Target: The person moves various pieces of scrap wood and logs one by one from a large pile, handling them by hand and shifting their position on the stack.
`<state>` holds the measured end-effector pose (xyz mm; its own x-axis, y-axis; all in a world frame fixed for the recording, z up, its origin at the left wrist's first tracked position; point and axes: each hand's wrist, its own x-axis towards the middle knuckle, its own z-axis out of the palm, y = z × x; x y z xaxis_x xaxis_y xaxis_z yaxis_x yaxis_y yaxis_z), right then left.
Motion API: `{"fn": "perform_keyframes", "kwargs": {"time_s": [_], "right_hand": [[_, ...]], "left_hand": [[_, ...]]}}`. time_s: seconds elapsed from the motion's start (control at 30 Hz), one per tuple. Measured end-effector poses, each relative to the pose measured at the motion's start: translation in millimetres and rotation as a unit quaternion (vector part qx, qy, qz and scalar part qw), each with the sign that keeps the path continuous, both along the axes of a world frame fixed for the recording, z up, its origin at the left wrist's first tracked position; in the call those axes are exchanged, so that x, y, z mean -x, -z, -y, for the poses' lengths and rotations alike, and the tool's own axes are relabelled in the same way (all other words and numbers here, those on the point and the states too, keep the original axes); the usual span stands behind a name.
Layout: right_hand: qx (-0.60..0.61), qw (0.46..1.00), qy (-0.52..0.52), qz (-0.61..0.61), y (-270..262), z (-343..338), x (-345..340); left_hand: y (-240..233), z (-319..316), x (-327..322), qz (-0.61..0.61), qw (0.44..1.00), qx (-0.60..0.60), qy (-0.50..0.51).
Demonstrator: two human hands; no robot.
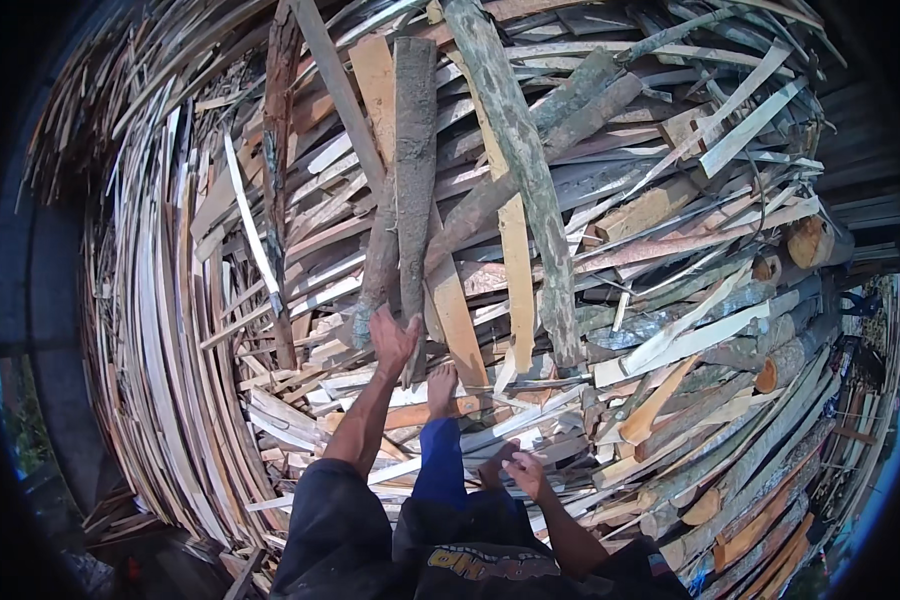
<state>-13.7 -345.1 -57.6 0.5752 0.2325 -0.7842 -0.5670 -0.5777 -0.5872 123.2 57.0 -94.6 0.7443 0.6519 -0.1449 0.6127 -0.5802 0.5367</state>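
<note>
My left hand (pixel 394 339) reaches forward at the lower ends of two bark-covered pieces; its fingers are apart. One is a wide grey-brown bark slab (pixel 415 150), lying lengthwise away from me; the other is a round branch (pixel 379 262) just left of it. Whether the hand touches either one is unclear. My right hand (pixel 525 474) hangs low near my body with its fingers partly curled, above the wood scraps. Between the hands my bare foot (pixel 442 386) rests on the pile, beside the end of an orange-tan plank (pixel 457 322).
A long grey log (pixel 525 165) slants across the pile right of centre. Long thin wood strips (pixel 165 322) stack along the left. Several cut logs (pixel 810 241) show their ends at the right. Loose slabs and sticks make uneven footing. A dark post (pixel 52 300) stands far left.
</note>
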Motion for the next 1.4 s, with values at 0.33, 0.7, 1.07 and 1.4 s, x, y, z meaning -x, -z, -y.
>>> {"fn": "perform_keyframes", "kwargs": {"time_s": [0.33, 0.7, 1.07, 1.4], "right_hand": [[0.085, 0.986, 0.14, -0.013, -25.1, -17.6, 6.3], [0.011, 0.991, 0.135, 0.023, -36.0, -81.5, -44.4], [-0.057, 0.953, 0.061, 0.29, -99.4, -254.8, -212.4], [-0.126, 0.866, 0.31, 0.372, -187.9, -134.6, -141.8]], "left_hand": [[-5.0, -115.5, -205.1, -0.109, 0.987, 0.084, -0.078], [-25.0, -78.3, -160.2, -0.077, 0.991, 0.042, -0.106], [-121.0, 24.8, 25.9, 0.083, 0.979, 0.17, 0.075], [-195.3, 39.9, 48.3, 0.168, 0.92, 0.3, 0.186]]}}
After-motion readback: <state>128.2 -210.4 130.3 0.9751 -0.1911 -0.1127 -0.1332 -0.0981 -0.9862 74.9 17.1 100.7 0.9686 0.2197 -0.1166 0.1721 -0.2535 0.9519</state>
